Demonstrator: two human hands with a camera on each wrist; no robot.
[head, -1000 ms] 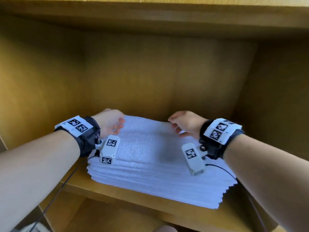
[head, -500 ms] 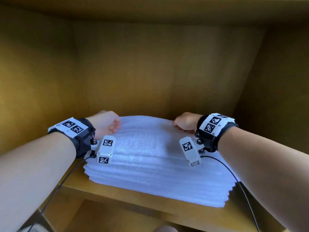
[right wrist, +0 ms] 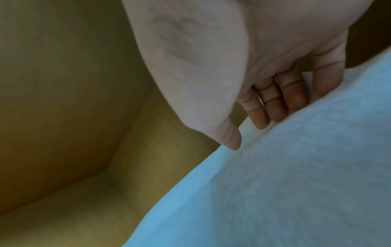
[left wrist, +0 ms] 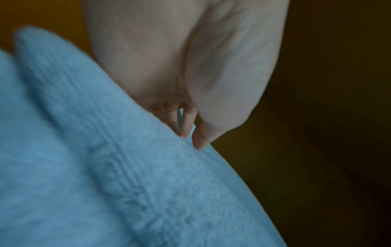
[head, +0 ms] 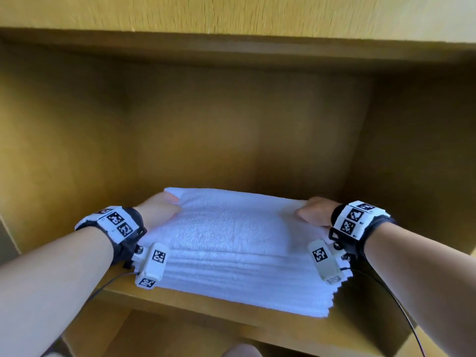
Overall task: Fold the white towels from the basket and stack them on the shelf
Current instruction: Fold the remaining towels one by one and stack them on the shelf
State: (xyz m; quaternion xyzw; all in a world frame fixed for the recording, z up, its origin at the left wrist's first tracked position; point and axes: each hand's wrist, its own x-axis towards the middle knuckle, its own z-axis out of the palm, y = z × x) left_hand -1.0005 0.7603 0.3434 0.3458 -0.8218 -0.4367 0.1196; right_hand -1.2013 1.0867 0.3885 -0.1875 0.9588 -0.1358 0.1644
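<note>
Several folded white towels (head: pixel 239 276) already lie stacked on the wooden shelf (head: pixel 231 309). The left hand (head: pixel 158 211) at 9 o'clock and the right hand (head: pixel 315 212) at 3 o'clock pinch the ends of the top towel (head: pixel 229 222); it seems nearly placed. The basket is not visible.

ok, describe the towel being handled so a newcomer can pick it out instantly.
Find the wooden shelf inside the cabinet, then the stack of folded white towels on it. The target is the top towel, gripped at its ends by the left hand and right hand; unlike the layers beneath, its whole upper face shows.
</note>
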